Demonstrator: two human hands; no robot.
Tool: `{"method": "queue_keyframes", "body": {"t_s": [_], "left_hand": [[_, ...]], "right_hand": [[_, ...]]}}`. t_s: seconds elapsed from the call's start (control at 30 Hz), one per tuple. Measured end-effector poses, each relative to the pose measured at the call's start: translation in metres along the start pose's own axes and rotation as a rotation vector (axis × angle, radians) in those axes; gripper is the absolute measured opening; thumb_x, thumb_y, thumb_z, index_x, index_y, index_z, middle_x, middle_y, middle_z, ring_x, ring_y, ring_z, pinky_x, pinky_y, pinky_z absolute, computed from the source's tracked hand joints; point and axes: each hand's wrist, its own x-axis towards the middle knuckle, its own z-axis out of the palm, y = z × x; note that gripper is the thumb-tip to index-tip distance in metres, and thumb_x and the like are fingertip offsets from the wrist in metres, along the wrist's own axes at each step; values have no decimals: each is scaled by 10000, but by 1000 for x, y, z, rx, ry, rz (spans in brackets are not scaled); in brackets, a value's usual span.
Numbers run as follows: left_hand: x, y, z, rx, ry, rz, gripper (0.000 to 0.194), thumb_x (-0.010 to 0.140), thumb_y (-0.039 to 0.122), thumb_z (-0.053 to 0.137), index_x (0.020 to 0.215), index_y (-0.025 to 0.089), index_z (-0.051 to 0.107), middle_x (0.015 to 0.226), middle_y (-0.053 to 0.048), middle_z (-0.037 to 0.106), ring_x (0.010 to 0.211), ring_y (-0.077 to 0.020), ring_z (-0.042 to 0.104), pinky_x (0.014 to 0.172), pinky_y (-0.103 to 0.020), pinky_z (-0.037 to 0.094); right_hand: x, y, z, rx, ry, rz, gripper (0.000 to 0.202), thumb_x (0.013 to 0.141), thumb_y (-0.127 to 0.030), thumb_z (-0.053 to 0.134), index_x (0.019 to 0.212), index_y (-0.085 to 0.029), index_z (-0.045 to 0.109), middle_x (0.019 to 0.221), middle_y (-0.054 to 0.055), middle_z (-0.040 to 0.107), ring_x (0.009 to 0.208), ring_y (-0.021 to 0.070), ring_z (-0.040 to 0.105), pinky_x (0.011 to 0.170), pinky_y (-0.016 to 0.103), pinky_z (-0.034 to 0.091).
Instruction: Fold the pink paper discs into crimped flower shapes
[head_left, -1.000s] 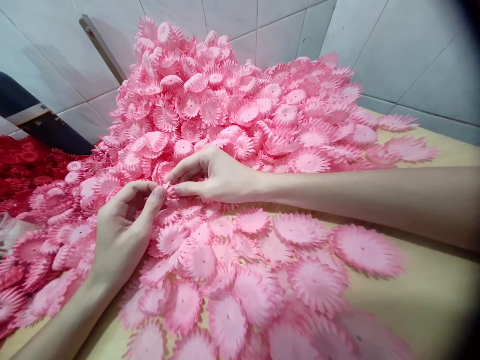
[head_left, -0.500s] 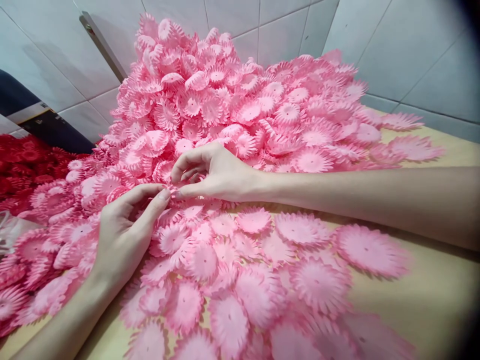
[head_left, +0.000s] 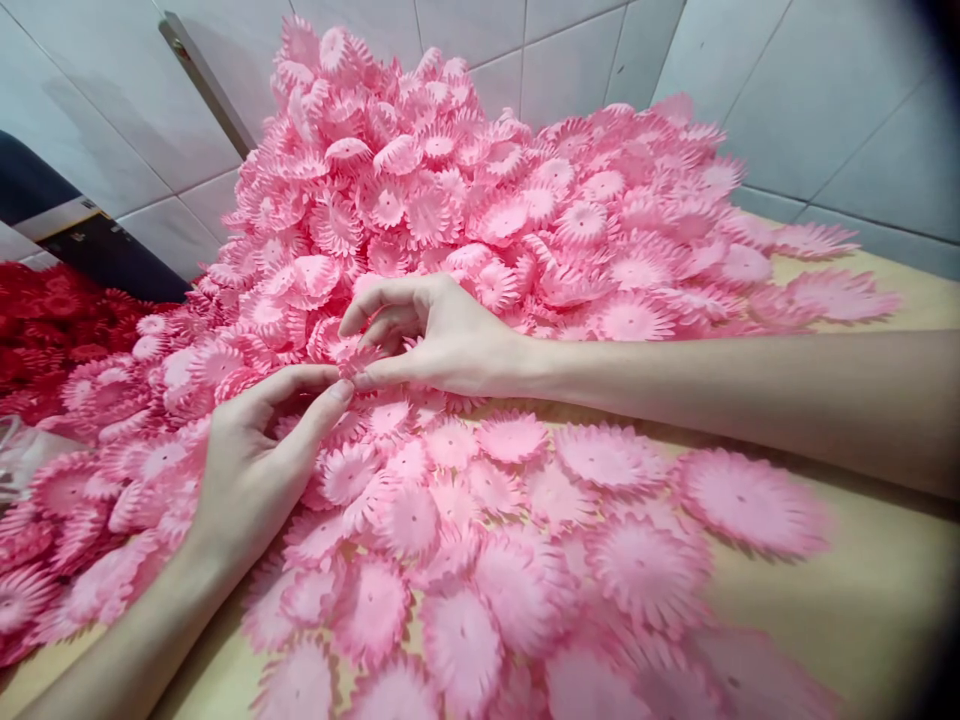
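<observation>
My left hand [head_left: 259, 455] comes in from the lower left, its thumb and forefinger pinched together on the edge of a small pink flower petal disc [head_left: 358, 358]. Opposite it, my right hand [head_left: 442, 340] reaches across from the right with curled fingers. Its thumb tip presses on the same disc, close to the left thumb; the fingers behind are partly hidden. Loose pink petal discs with fringed edges and small centre holes [head_left: 457, 630] lie spread below both hands. A tall heap of the same pink discs [head_left: 427, 200] rises just behind them.
Darker red petal pieces [head_left: 52, 320] are piled at the left. A dark blue object with a pale band [head_left: 82, 235] leans there, and a metal strip [head_left: 206, 85] slants against the tiled wall [head_left: 570, 60]. Clear plastic [head_left: 26, 455] shows at the left edge. The tabletop [head_left: 847, 500] is yellowish.
Both hands stay together at the small pink disc. More of the disc now shows upright between the fingertips, and the left hand has shifted slightly right and up.
</observation>
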Motion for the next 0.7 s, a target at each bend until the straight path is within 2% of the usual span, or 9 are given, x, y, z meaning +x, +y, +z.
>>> {"method": "queue_keyframes", "body": {"t_s": [0.17, 0.3, 0.5, 0.7], "left_hand": [[1, 3, 0, -28, -11, -13, 134, 799, 360, 682, 870, 267, 746, 854, 43, 751, 769, -122, 673, 712, -193, 495], [1, 3, -1, -27, -17, -12, 157, 801, 377, 677, 881, 260, 745, 844, 36, 749, 774, -130, 677, 712, -201, 497], [1, 2, -1, -50, -20, -18, 142, 805, 367, 678, 853, 250, 741, 820, 43, 745, 743, -115, 673, 695, -180, 499], [1, 1, -2, -141, -10, -35, 123, 824, 274, 630, 788, 245, 744, 799, 54, 743, 758, -100, 677, 726, -149, 508]], "right_hand": [[-2, 0, 1, -24, 1, 10, 147, 726, -87, 698, 818, -126, 589, 782, -1, 622, 746, 110, 638, 670, 235, 516], [-2, -1, 4, -88, 12, 7, 150, 745, -117, 698, 807, -124, 562, 729, -7, 622, 700, 106, 614, 633, 237, 484], [-5, -5, 9, -133, 11, 53, 227, 833, -87, 605, 841, -204, 411, 572, -93, 514, 528, 69, 473, 517, 216, 381], [-4, -5, 9, -143, -27, 18, 201, 842, -37, 567, 779, -186, 448, 665, -59, 502, 551, 67, 485, 516, 223, 386]]}}
